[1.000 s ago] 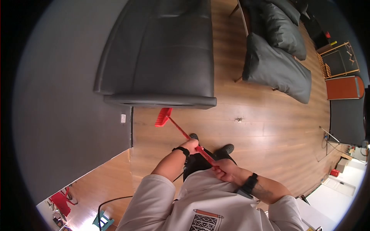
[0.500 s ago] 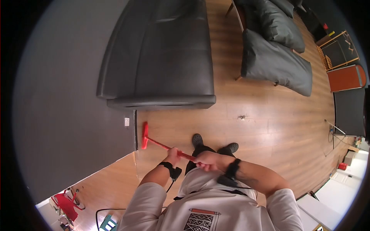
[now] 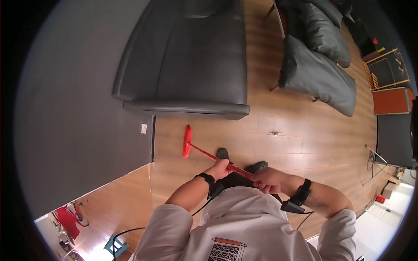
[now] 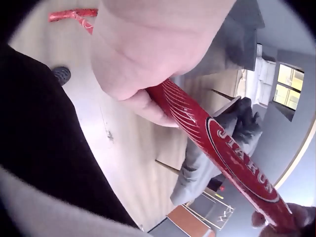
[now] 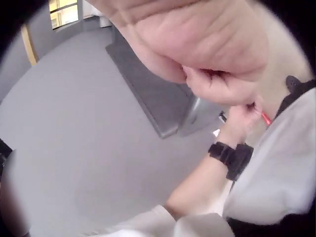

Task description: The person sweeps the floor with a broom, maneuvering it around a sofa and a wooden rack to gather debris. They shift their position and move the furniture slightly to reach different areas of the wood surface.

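Note:
A red broom (image 3: 187, 141) with red bristles has its head down at the wooden floor, between the wall and the person's feet. My left hand (image 3: 221, 168) grips the handle partway along, fingers wrapped round it. Closer to the body, my right hand (image 3: 271, 179) holds the handle's top end, its fingers curled in. In the left wrist view the thick red handle (image 4: 212, 138) with white lettering runs from the left hand to the right one. The right wrist view shows the right hand (image 5: 197, 49) closed, its palm side hiding most of the handle.
A dark sofa (image 3: 200, 65) stands ahead against the grey wall (image 3: 87, 108), which has a socket (image 3: 143, 128). Grey cushions (image 3: 318, 78) lie on a wooden-legged seat to the right. A dark mark (image 3: 274, 133) is on the floor. Cables hang from the wrist cameras.
The broom head came out from the sofa's front edge to the wall's foot, then swung right, away from the wall. Both hands moved left and back right with the handle.

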A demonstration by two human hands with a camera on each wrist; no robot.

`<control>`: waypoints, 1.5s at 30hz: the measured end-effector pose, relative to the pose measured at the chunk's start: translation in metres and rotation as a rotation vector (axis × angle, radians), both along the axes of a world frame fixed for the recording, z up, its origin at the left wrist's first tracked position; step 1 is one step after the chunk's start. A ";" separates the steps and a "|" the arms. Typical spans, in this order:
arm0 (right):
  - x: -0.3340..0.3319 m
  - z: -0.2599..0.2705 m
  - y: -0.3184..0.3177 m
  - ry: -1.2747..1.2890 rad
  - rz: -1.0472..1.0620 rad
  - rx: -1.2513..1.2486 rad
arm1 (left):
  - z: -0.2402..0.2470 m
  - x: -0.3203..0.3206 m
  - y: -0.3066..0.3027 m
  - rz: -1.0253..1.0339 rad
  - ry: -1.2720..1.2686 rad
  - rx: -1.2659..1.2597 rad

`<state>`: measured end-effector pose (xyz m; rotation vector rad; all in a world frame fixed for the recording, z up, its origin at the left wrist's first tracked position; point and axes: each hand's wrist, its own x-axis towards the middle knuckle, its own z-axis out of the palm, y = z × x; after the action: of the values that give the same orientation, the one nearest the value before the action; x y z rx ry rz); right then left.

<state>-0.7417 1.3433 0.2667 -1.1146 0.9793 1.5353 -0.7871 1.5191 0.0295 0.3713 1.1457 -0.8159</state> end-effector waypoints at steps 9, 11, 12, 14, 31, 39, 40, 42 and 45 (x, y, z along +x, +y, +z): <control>-0.003 -0.033 0.026 -0.037 0.140 0.238 | -0.014 -0.013 0.053 0.217 0.040 0.091; 0.000 -0.051 0.026 -0.090 0.082 0.197 | -0.040 -0.009 0.058 0.195 0.126 0.159; 0.000 -0.054 0.022 -0.090 0.072 0.196 | -0.043 -0.007 0.052 0.185 0.126 0.158; -0.004 -0.060 0.009 -0.098 0.057 0.136 | -0.051 -0.008 0.032 -0.042 -0.016 0.183; -0.059 0.025 -0.169 -0.041 -0.166 0.318 | 0.048 -0.014 -0.143 -0.181 0.060 0.035; -0.073 -0.073 -0.235 0.244 -0.535 0.445 | -0.018 -0.012 -0.232 -0.189 0.087 0.343; -0.074 -0.072 -0.248 0.245 -0.542 0.449 | -0.017 -0.007 -0.250 -0.196 0.087 0.346; -0.081 -0.061 -0.277 0.325 -0.787 0.439 | -0.011 -0.001 -0.293 -0.477 0.066 0.324; -0.092 -0.043 -0.330 0.222 -0.845 0.322 | 0.013 0.005 -0.356 -0.587 0.089 0.269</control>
<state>-0.8333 1.0132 0.2241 -0.2267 1.1053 1.0577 -0.7818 1.1628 0.0424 0.9307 1.2499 -1.1978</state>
